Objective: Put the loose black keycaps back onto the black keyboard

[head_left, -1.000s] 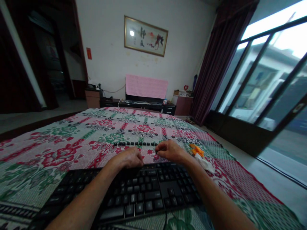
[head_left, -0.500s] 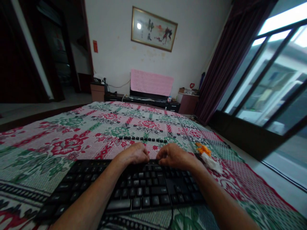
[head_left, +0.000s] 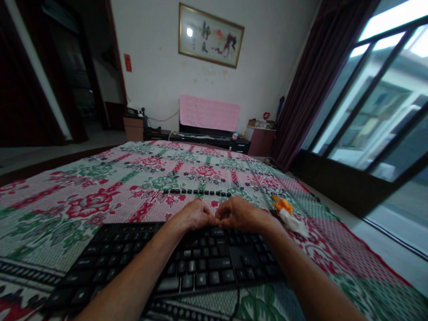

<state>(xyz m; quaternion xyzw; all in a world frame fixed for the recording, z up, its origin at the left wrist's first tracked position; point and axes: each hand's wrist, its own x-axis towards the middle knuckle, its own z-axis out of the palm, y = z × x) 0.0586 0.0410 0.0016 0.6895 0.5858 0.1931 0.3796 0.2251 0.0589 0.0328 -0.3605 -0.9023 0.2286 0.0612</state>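
Note:
A black keyboard (head_left: 214, 264) lies on the patterned cloth in front of me, its cable running toward me. My left hand (head_left: 198, 215) is at the far edge of the keyboard, fingers curled and pressed together. My right hand (head_left: 240, 214) is beside it over the same edge, also closed in a pinch. The fingertips of both hands meet; whatever they hold, if anything, is too small or hidden to name. Just beyond the hands, a row of small black keycaps (head_left: 195, 191) lies on the cloth.
The floral cloth (head_left: 83, 203) covers the wide surface. To the right lie an orange item (head_left: 283, 205) and a crumpled white tissue (head_left: 294, 223). A pink cloth (head_left: 209, 113) hangs over a dark screen by the far wall. A window (head_left: 374, 107) is at the right.
My left fingertips have moved right and now meet the right hand's; before, there was a gap between them. The view has shifted slightly. The keyboard and keycap row look unchanged.

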